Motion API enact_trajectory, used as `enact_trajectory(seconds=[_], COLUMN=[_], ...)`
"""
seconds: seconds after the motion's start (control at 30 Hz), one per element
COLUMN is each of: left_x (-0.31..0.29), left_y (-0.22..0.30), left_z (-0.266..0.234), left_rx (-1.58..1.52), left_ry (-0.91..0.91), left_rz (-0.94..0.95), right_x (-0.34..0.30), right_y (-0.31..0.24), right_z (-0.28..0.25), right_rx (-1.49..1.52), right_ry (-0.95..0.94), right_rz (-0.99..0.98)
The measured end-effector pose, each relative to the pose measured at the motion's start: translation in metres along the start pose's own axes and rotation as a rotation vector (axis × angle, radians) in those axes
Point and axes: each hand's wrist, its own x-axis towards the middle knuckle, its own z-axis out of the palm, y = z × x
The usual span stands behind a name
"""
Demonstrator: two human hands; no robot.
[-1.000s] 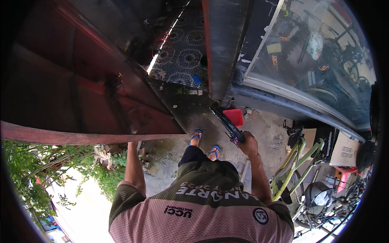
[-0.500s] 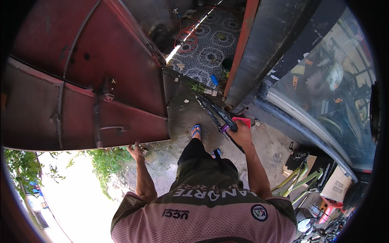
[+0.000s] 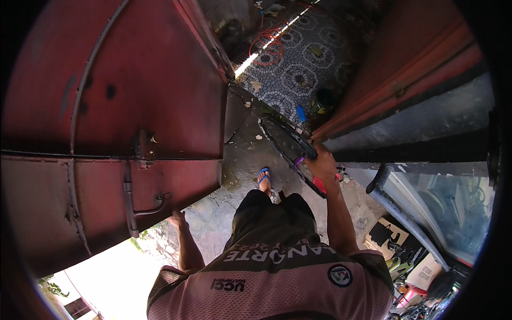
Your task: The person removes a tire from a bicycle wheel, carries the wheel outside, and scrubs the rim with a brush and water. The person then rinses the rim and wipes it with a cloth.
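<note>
Right hand: the bare right hand [image 3: 321, 162] has its grip closed round the edge of a thin black ring-shaped bicycle wheel with a purple part near its middle [image 3: 304, 143].
Wheel to grip: the wheel is seen at a slant; it reaches from the grip toward 10 o'clock, its purple part sits at about 9 o'clock of the hand, and its lower end comes to 6 o'clock, all above the grey concrete floor [image 3: 234, 170].
Left hand: the bare left hand [image 3: 177, 218] is at the lower edge of a large dark-red metal door [image 3: 160, 96]; whether its grip is wide or narrow, I cannot tell.
Door fittings: a rusty bent metal handle [image 3: 151, 212] is at 10 o'clock of the left hand, near it.
Foot: one foot in a blue flip-flop [image 3: 264, 173] stands at 8 o'clock of the right hand.
Red plastic: a bright-red plastic item [image 3: 320, 185] shows partly behind the wheel, at 6 o'clock of the grip.
Doorway: toward 12 o'clock lies a black-and-white mosaic floor [image 3: 298, 80], carrying a coil of red cord [image 3: 266, 48], a flat blue piece [image 3: 301, 113] and a dark round bucket [image 3: 322, 100].
Right side: a brown cardboard box [image 3: 424, 270] is at 4 o'clock, well apart from the right hand.
</note>
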Motion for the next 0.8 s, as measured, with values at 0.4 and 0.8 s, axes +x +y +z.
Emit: enact_trajectory(seconds=[0.4, 0.8], left_x=[-0.031, -0.109], left_y=[-0.003, 0.034], left_z=[0.042, 0.354], left_rx=[0.149, 0.88], left_ry=[0.135, -0.666], left_rz=[-0.466, -0.087], right_x=[0.196, 0.441], right_y=[-0.008, -0.05], right_z=[0.012, -0.015], right_rx=[0.196, 0.16], right_ry=[0.09, 0.026], right_rz=[0.048, -0.092])
